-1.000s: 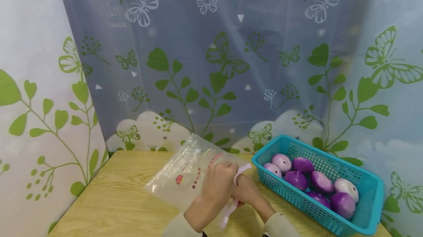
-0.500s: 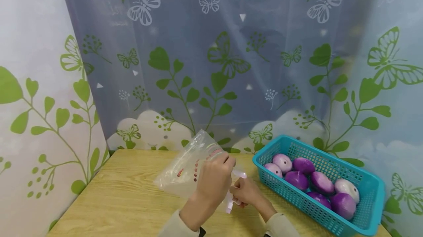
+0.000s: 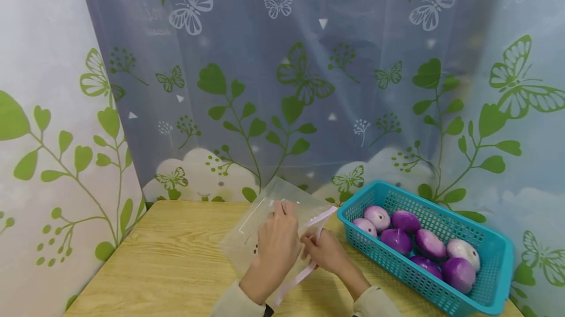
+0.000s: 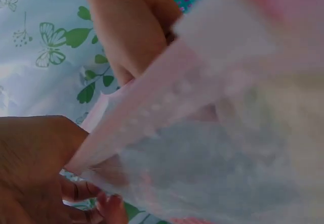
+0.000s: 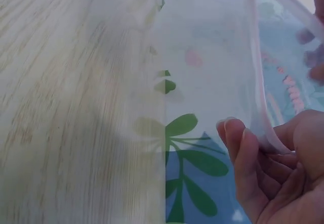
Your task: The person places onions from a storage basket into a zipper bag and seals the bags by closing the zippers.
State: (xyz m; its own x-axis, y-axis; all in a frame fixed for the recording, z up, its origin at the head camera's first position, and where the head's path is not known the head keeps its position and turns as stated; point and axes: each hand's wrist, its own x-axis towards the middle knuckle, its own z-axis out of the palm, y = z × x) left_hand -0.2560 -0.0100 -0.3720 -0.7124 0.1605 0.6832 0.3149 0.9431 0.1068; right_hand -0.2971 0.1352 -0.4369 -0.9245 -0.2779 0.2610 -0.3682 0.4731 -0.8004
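A clear zip bag (image 3: 247, 224) with red print and a lilac strip along its mouth is held up between the two hands over the table. My left hand (image 3: 277, 243) pinches it; in the left wrist view the edge of the plastic runs between the thumb and fingers of that hand (image 4: 40, 168). On the other side my right hand (image 3: 328, 253) pinches the mouth by the lilac strip, seen closely in the right wrist view with the strip (image 5: 266, 128) between thumb and curled fingers. The two sides of the mouth stand apart.
To the right of the hands a turquoise perforated basket (image 3: 499, 263) holds several purple and pale onions (image 3: 397, 242). Under everything lies a wood-grain table (image 3: 167, 258). A curtain (image 3: 247, 37) printed with leaves and butterflies hangs behind it.
The left hand has shifted slightly left, its fingers now straighter over the bag. The mouth of the bag has spread wider, and its body has turned and flattened. The right hand keeps nearly the same place.
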